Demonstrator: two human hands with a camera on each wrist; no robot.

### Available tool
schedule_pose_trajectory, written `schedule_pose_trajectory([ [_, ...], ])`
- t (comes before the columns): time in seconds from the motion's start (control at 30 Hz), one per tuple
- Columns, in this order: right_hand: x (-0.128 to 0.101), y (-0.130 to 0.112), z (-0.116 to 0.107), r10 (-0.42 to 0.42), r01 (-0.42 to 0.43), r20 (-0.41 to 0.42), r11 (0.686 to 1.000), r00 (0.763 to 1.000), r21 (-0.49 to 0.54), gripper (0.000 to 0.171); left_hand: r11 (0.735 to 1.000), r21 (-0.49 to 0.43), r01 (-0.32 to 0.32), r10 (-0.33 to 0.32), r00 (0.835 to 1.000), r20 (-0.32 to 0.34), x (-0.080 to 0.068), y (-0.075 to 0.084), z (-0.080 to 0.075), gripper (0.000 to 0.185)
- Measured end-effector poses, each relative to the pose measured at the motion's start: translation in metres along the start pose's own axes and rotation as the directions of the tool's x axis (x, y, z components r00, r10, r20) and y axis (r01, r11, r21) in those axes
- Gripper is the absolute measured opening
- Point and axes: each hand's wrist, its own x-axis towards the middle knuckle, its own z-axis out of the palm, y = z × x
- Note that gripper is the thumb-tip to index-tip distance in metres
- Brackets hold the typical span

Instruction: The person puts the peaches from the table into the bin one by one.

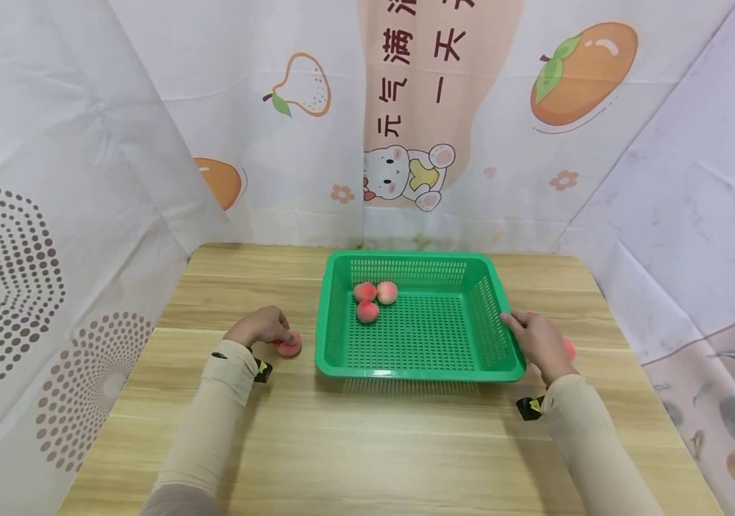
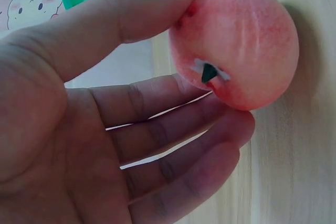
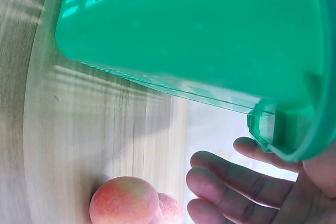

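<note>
A green plastic basket (image 1: 419,369) stands mid-table with three peaches (image 1: 373,299) in its far left corner. On the table left of the basket, my left hand (image 1: 280,337) pinches a pink peach (image 1: 291,347). The left wrist view shows the thumb on top of this peach (image 2: 247,35) and the fingers under it. My right hand (image 1: 528,333) is at the basket's right rim, thumb against the edge. Its fingers (image 3: 226,177) hang relaxed below the rim (image 3: 283,140) with a gap. Just behind that hand lie two more peaches (image 3: 123,200), mostly hidden in the head view.
The wooden table (image 1: 367,444) is enclosed by printed cloth walls at the back and on both sides. Bare wood stretches between me and the basket. Both forearms wear beige sleeves.
</note>
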Motion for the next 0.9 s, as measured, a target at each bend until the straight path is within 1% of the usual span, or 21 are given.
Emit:
schedule_pose_trajectory([
  [0.13,0.0012,0.0005,-0.0005,-0.009,0.008,-0.008,1.0,1.0,-0.015,0.07,1.0,0.005,0.002,-0.002,1.0,-0.012,0.0024,0.0035,-0.0004,0.04],
  [0.27,0.0021,-0.0005,0.0004,-0.015,0.015,-0.002,1.0,1.0,-0.015,0.069,1.0,0.01,0.005,-0.005,1.0,-0.021,0.0029,0.0031,0.0004,0.041],
  [0.4,0.0015,-0.0011,0.0008,-0.001,0.001,0.004,1.0,1.0,0.0,0.069,1.0,0.002,0.012,-0.012,0.999,-0.029,0.0017,0.0022,0.001,0.044],
  [0.47,0.0009,-0.0012,0.0006,0.006,-0.006,0.004,1.0,1.0,0.004,0.069,1.0,-0.016,0.024,-0.024,0.999,-0.037,0.0009,0.002,0.0005,0.045],
  [0.73,0.0006,-0.0011,-0.001,0.003,-0.003,-0.008,1.0,1.0,-0.007,0.069,0.997,-0.055,0.057,-0.062,0.992,-0.107,-0.0019,0.0019,-0.0039,0.048],
  [0.9,0.001,-0.0001,-0.0004,-0.02,0.02,-0.015,0.999,1.0,-0.028,0.069,0.994,-0.094,0.06,-0.073,0.988,-0.139,-0.0053,0.0022,-0.0052,0.047],
])
